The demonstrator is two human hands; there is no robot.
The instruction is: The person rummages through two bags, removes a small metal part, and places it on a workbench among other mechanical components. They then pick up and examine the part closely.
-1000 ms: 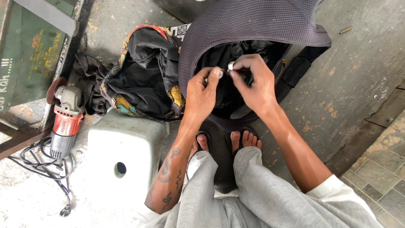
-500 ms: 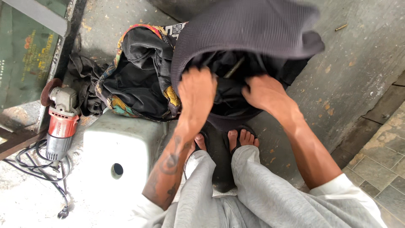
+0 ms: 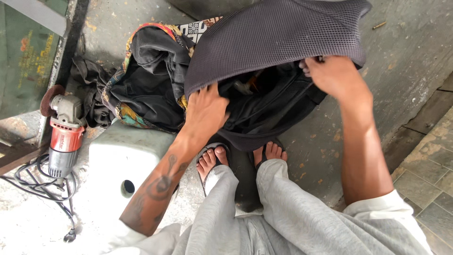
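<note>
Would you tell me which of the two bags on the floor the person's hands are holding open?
The dark grey mesh-backed backpack, gripped by the left hand and right hand. The black bag with colourful trim lies untouched beside it.

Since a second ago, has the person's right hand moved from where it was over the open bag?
Yes. The right hand has swung out to the right, away from the left hand, to the mesh flap's edge, farther from the angle grinder lying on the floor.
</note>
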